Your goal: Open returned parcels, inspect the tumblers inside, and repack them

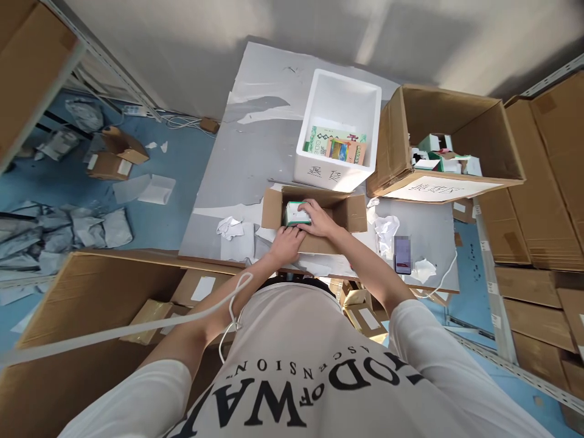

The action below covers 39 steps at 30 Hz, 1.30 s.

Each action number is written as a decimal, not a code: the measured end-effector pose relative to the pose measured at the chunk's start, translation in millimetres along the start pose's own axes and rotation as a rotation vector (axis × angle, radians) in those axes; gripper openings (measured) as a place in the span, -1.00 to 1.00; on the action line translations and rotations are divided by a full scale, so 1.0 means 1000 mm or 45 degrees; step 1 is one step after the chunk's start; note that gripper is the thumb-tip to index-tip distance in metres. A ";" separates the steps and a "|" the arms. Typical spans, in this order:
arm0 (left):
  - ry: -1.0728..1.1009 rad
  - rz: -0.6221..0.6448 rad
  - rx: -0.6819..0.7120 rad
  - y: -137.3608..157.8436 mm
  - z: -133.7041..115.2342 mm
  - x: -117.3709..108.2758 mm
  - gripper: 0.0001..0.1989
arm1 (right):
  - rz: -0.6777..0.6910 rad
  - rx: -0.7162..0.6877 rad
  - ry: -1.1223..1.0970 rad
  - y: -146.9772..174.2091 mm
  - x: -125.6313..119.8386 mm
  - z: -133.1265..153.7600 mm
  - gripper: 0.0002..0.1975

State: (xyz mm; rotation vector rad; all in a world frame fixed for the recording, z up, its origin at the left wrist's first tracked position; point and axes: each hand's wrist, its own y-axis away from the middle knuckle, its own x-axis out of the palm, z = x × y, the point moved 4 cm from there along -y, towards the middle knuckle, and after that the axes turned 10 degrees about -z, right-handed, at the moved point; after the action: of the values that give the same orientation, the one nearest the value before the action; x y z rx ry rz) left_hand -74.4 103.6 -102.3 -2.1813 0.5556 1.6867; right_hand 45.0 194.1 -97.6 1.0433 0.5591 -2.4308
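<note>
An open cardboard box (pixel 320 244) stands at the table's near edge with its end flaps folded outward. In its left part sits a small white-and-green box (pixel 294 213). My right hand (pixel 318 219) reaches over the near side, its fingers curled onto the right part of this small box. Against the cardboard box's near wall, at the left, my left hand (pixel 287 244) has its fingers bent over the rim, close to the small box. The undersides of both hands are hidden.
Behind are a white foam bin (pixel 335 176) holding printed packets and a large carton (pixel 392 146) of small boxes. Crumpled paper (pixel 387 231) and a phone (pixel 402 254) lie at the right. A white cable (pixel 137 328) crosses near my left arm.
</note>
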 end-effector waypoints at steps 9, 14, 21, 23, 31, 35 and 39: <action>-0.082 -0.126 -0.007 -0.012 0.007 0.014 -0.47 | -0.148 -0.099 0.050 -0.016 -0.044 0.020 -0.57; -0.067 -0.159 -0.055 -0.044 0.026 0.019 -0.45 | -0.450 -0.144 0.129 0.001 -0.138 0.045 -0.51; -0.122 -0.046 -0.128 -0.083 0.055 0.005 -0.35 | -0.523 -0.070 0.179 0.086 -0.188 0.071 -0.55; -0.147 -0.003 -0.100 -0.083 0.056 0.003 -0.20 | -0.458 -0.024 0.122 0.106 -0.161 0.066 -0.58; -0.084 -0.167 -0.016 -0.048 0.037 -0.017 -0.10 | -0.320 0.097 0.009 0.122 -0.033 0.020 -0.66; 0.329 -0.318 0.016 -0.007 0.011 -0.024 -0.37 | -0.210 0.134 -0.039 0.119 -0.010 0.007 -0.60; 0.837 -0.403 -0.270 0.006 -0.010 -0.008 -0.58 | -0.116 0.141 -0.145 0.121 -0.013 0.007 -0.29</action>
State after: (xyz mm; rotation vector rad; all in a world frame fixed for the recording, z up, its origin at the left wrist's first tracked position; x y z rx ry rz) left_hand -71.3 94.2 -92.0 -2.7976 0.1602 0.8821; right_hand 113.2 93.9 -106.5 0.9334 0.4473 -2.6084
